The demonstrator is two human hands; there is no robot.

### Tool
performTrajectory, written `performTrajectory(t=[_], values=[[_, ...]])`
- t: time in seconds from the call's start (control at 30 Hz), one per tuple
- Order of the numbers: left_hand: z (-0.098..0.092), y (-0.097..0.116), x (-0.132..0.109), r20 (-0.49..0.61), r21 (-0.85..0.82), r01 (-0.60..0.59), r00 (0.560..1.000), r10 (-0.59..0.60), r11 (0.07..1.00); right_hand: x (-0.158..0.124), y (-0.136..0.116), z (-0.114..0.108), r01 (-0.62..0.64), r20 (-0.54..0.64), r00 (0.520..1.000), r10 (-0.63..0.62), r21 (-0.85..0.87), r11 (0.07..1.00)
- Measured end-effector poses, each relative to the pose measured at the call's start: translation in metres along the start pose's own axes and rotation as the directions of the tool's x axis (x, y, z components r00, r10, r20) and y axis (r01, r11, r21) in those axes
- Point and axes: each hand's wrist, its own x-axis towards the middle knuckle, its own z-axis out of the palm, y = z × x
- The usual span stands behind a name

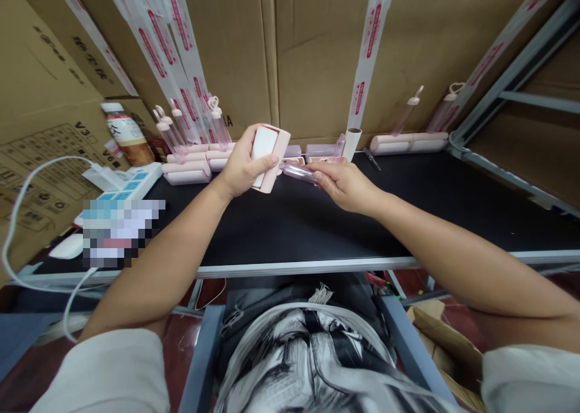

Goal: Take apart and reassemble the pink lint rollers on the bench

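My left hand [244,164] is wrapped round a pink holder with a white roll [264,150], lifted above the black table. Between the fingers of my right hand [347,186] is a clear, pinkish handle [299,172], whose far end meets the lower right side of the holder. Whether the two parts are joined I cannot tell. Just behind my hands lie open pink and lilac pieces [322,152], and a white tube [352,142] stands beside them.
Pink rollers with upright clear handles stand along the back left [186,170] and back right [409,142]. A small screwdriver [372,159] lies on the black table [290,232]. At left are a bottle [127,134], a power strip [129,189] and white cables.
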Motion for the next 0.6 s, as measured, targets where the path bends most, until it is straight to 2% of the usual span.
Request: performTrajectory(t=[0.13, 0.33, 0.47, 0.6], values=[[0.007, 0.007, -0.002, -0.008, -0.106, 0.072, 0.997, -0.073, 0.992, 0.000, 0.000, 0.000, -0.010, -0.017, 1.000, 0.010, -0.016, 1.000], [0.008, 0.002, -0.001, -0.010, -0.036, 0.073, 0.997, -0.074, 0.997, 0.000, 0.008, 0.008, -0.052, 0.020, 0.998, 0.052, 0.002, 0.999], [0.014, -0.005, -0.002, -0.010, -0.067, 0.115, 0.993, -0.116, 0.991, 0.000, 0.010, 0.011, -0.094, 0.041, 0.995, 0.093, 0.022, 0.995], [0.031, -0.007, -0.007, 0.100, -0.076, 0.218, 0.972, -0.210, 0.973, -0.001, 0.006, 0.014, -0.144, 0.200, 0.973, 0.120, 0.110, 0.984]])
